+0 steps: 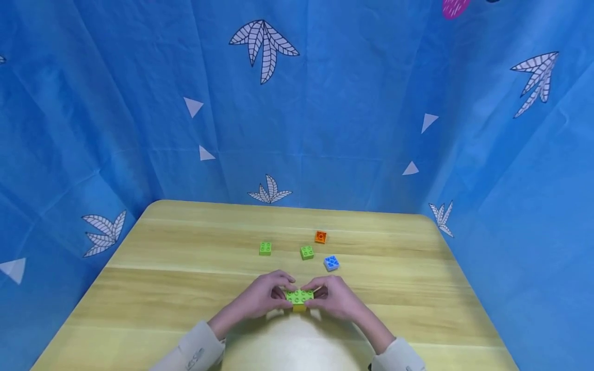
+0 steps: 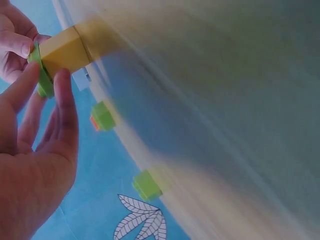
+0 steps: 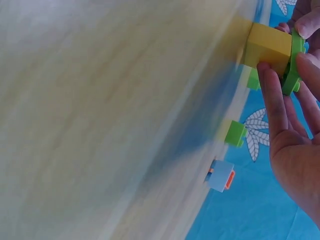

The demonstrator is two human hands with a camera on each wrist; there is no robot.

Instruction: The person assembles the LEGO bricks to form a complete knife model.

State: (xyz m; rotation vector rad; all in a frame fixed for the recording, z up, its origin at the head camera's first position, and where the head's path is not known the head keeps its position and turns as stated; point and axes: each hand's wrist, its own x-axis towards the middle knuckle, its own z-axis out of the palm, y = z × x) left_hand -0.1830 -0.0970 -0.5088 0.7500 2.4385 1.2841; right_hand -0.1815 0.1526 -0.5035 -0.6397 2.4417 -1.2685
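A flat green toy brick point(image 1: 299, 296) with several studs lies across the top of a yellow block point(image 1: 299, 307), its ends overhanging. My left hand point(image 1: 262, 296) holds the green brick's left end between thumb and fingers. At the opposite end, my right hand point(image 1: 337, 299) grips it the same way. Fingertips of both hands also come close to the yellow block point(image 3: 270, 45), seen large in the right wrist view. Whether the green brick point(image 2: 44, 72) is fully seated on the yellow block, I cannot tell.
Beyond the hands lie a small green brick point(image 1: 265, 249), another green brick point(image 1: 307, 252), an orange brick point(image 1: 320, 237) and a blue brick point(image 1: 331, 263). They rest on a wooden table point(image 1: 185, 288). A blue patterned curtain point(image 1: 306, 113) hangs behind the table and along its sides.
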